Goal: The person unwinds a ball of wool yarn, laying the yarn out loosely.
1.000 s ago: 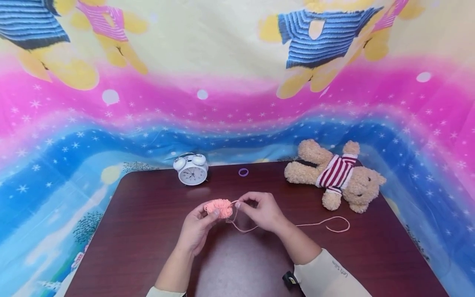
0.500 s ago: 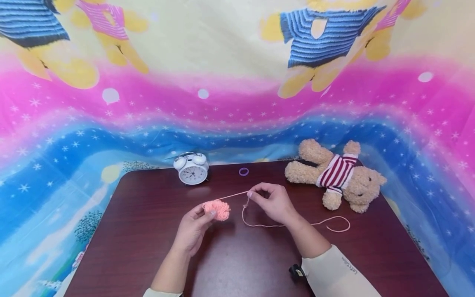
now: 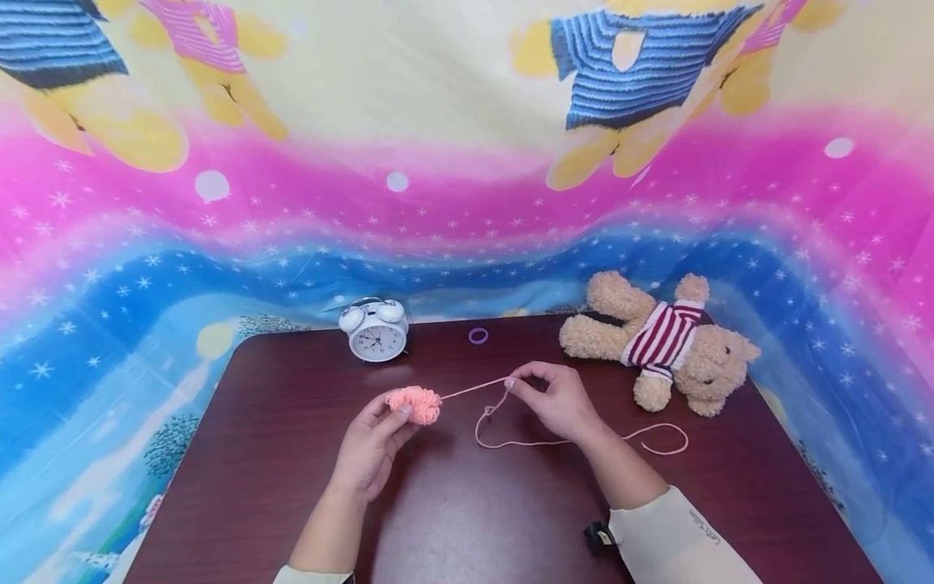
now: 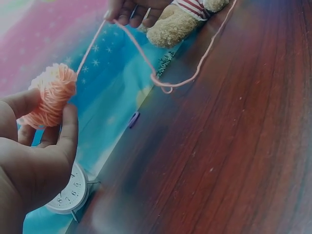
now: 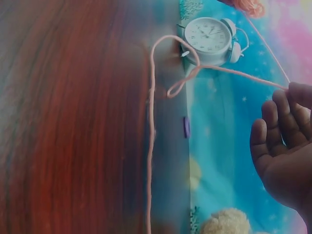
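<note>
My left hand (image 3: 375, 442) holds a small ball of pink yarn (image 3: 414, 402) between thumb and fingers, above the dark wooden table (image 3: 292, 454); the ball shows too in the left wrist view (image 4: 51, 95). My right hand (image 3: 556, 399) pinches the yarn strand (image 3: 474, 388), which runs taut from the ball to my fingertips. Past the pinch the strand droops in a loop (image 3: 511, 442) and trails along the table to the right (image 3: 667, 442). The right wrist view has the loop of strand (image 5: 170, 90) hanging over the table.
A white twin-bell alarm clock (image 3: 374, 331) stands at the table's far edge. A small purple ring (image 3: 477, 336) lies near it. A teddy bear in a red-striped shirt (image 3: 664, 345) lies at the far right. A colourful printed cloth (image 3: 438, 162) hangs behind.
My hands have drawn apart: the right moved right and away from the ball, pulling a length of strand taut. The left hand with the ball shifted slightly left.
</note>
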Tool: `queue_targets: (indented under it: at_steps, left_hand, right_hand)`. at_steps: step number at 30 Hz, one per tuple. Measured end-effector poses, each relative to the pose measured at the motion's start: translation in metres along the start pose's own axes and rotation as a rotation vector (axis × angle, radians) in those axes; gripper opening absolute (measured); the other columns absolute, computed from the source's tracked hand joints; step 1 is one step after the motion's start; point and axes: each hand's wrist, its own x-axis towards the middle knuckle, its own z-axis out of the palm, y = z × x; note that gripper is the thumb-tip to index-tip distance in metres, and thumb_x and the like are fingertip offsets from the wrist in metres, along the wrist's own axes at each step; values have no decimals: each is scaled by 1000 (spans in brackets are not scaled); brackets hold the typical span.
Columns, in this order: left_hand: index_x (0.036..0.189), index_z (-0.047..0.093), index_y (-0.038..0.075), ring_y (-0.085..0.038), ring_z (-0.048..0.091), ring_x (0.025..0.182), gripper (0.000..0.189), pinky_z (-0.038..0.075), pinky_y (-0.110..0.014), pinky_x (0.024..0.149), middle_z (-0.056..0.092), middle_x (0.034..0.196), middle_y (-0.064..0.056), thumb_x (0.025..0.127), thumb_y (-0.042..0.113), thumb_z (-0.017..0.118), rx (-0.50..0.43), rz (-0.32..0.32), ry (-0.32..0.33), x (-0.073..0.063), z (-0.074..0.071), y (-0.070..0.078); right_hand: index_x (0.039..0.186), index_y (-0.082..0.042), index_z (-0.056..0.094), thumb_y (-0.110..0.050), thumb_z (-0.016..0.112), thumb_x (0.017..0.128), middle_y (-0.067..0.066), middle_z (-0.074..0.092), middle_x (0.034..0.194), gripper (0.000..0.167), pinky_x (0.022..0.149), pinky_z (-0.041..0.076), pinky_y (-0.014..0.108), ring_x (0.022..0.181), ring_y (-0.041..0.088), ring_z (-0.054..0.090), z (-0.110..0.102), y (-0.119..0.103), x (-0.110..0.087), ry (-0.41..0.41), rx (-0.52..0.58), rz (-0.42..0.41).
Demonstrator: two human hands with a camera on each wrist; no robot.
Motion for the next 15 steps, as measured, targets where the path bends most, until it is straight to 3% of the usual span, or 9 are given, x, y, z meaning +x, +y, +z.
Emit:
queue_targets:
  at_steps: [15]
  left_hand:
    - [130,54,1,-17,69,108,32,54,-41,104,69,120,-5,101,5,65,39,3,67,5,-8,4]
  right_hand:
    - [93,-22,79,-31,78,94,-13,73,85,9,64,49,25,75,10,62,-17,11,-17,6,-21,-26]
